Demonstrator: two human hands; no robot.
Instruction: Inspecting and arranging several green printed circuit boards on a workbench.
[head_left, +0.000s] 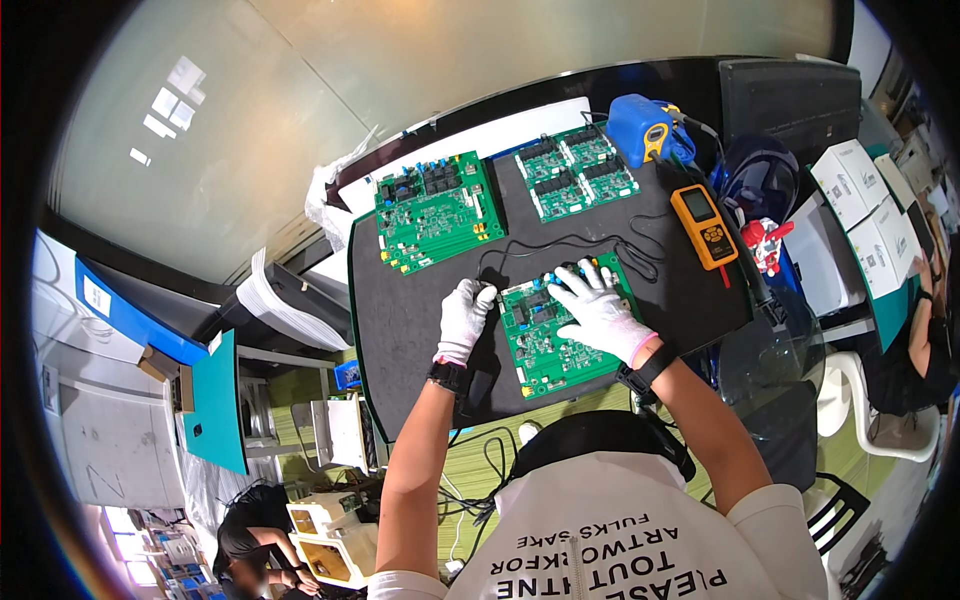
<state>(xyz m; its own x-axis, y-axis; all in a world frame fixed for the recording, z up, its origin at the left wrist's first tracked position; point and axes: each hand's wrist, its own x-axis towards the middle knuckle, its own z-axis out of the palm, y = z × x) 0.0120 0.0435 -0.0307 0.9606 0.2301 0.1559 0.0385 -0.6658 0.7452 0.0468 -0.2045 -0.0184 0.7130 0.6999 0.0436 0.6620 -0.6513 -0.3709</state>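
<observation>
Both my hands wear white gloves. A green circuit board (570, 362) lies flat on the dark mat in front of me, with blue and black parts along its far side. My right hand (597, 308) rests on that board, fingers spread over its upper right part. Beside the board's left edge, my left hand (466, 320) is closed, its thumb and fingers pinched on a thin black cable (540, 246). The cable's end is hidden in the fingers. From there the cable runs across the mat in loops to the right.
A stack of green boards (432, 222) sits at the far left of the table (400, 330). Smaller boards (575, 175) lie behind. An orange handheld meter (704, 226), a blue soldering station (640, 130) and a red-white figure (767, 245) stand right. Other people work at both sides.
</observation>
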